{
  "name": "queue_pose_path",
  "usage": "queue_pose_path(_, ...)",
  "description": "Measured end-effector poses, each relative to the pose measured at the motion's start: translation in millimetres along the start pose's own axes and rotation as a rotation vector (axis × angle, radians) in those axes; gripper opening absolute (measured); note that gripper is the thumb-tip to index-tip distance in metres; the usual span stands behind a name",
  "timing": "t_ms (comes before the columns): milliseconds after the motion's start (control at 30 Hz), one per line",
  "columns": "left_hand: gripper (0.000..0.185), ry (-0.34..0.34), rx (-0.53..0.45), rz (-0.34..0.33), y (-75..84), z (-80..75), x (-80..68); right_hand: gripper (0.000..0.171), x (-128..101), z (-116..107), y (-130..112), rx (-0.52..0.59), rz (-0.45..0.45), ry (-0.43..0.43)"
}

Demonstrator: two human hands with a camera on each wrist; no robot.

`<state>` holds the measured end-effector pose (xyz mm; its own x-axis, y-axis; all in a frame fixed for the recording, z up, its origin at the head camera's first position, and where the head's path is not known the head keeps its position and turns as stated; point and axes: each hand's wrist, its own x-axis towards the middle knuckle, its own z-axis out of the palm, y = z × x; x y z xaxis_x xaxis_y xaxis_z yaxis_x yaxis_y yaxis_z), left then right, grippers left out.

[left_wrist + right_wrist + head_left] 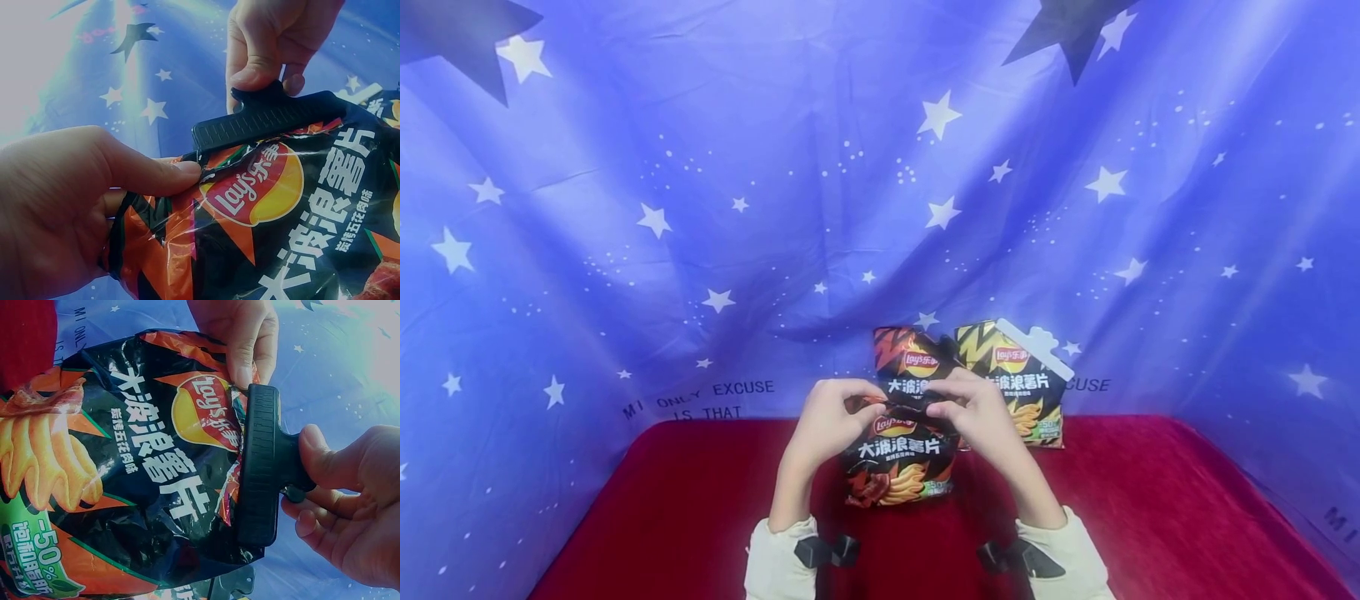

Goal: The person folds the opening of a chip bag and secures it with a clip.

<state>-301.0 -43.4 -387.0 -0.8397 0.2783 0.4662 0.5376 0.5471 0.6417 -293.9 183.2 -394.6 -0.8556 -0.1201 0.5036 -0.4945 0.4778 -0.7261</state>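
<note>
A black and orange Lay's chip bag (898,467) (281,219) (125,469) stands on the red table, held up between both hands. My left hand (827,417) (75,200) (240,337) pinches the folded top corner of this bag between thumb and fingers. My right hand (973,408) (269,44) (337,506) pinches the handle of a black bag clip (269,119) (259,465), which sits across the bag's folded top edge. Whether the clip's jaws are clamped or spread is not clear.
Two more chip bags stand behind: one black and orange (910,358), and one black and yellow (1026,392) with a white clip (1033,346) on its top. The red table (700,500) is ringed by a blue star-printed cloth backdrop (700,208).
</note>
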Motion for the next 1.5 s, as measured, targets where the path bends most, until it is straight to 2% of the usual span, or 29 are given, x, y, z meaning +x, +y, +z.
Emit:
queue_pose_path(467,0.011,0.003,-0.023,-0.017,-4.4,-0.1,0.8,0.026,-0.8,-1.9,-3.9,0.006,0.017,-0.044)
queue_pose_path(900,0.012,0.016,-0.025,-0.018,-4.8,-1.1,1.4,0.031,-0.3,0.3,-4.9,-0.071,-0.015,-0.091)
queue_pose_path(1367,0.021,-0.031,-0.058,-0.010,-7.9,-5.8,1.0,0.031,-1.1,1.7,-3.9,-0.019,-0.018,-0.106)
queue_pose_path(1500,0.029,-0.032,-0.034,0.015,-8.3,-5.0,1.2,0.031,-1.2,2.6,-3.5,0.002,-0.025,-0.117)
